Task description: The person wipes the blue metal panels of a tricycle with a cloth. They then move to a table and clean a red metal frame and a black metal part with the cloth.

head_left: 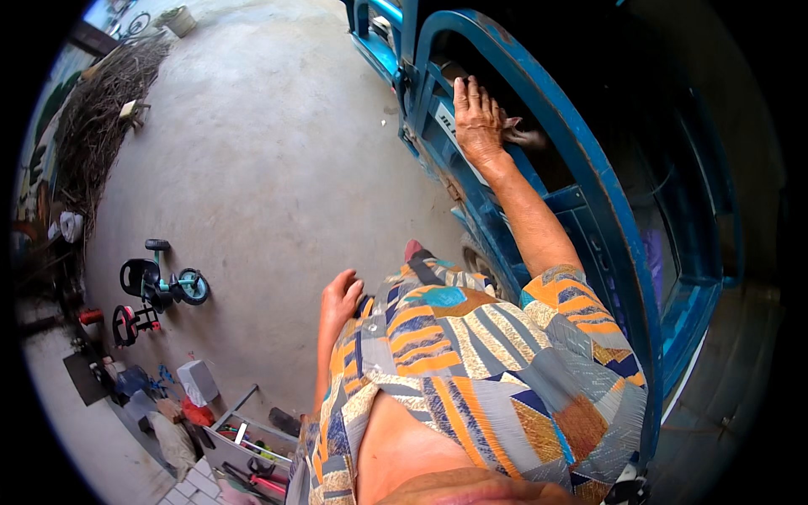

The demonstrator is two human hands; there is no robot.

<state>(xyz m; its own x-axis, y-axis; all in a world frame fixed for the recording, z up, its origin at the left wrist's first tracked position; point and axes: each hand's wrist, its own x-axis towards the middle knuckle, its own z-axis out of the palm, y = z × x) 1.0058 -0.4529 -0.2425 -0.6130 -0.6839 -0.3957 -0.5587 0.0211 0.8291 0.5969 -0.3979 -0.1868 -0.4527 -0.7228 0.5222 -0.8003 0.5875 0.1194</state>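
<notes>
Reaching forward, my right hand (pixel 480 124) lies over the top rail of a blue metal cart side (pixel 539 181), its fingers stretched out and flat. Just past the wrist, inside the cart, is a small brownish-grey thing (pixel 526 135) whose kind I cannot make out. A white label strip (pixel 450 126) is on the panel under the hand. My left hand (pixel 341 295) hangs beside my patterned shirt (pixel 471 353), with loosely bent fingers and nothing visible in it.
A curved blue frame (pixel 581 139) arches over the cart, whose wheel (pixel 480 259) shows below. On the concrete floor (pixel 278 160) stands a child's tricycle (pixel 164 282). Brushwood (pixel 109 109) is piled at far left. A metal rack (pixel 252 438) and a grey-white box (pixel 198 383) stand at lower left.
</notes>
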